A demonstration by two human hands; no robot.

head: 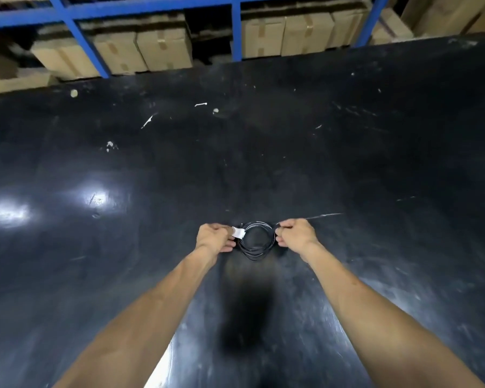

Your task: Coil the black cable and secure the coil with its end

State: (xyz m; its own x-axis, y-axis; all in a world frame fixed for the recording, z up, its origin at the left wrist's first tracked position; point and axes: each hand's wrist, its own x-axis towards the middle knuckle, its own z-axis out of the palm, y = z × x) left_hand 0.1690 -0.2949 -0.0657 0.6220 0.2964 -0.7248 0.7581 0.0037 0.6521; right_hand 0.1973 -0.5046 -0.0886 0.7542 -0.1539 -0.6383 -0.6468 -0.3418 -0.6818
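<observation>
The black cable (256,252) is wound into a small round coil of several loops and is held between my hands over the black table (263,149). My left hand (214,237) grips the coil's left side, where a white tag (238,232) hangs on the cable. On the coil's right side my right hand (295,233) is closed on the loops. The cable's end is hidden inside my fingers. Both forearms reach in from the bottom of the head view.
Small white scraps (147,121) and specks lie on the far part of the table. Behind the table's far edge stands a blue metal rack (79,37) holding cardboard boxes (163,49). Bright light reflections sit on the left of the tabletop.
</observation>
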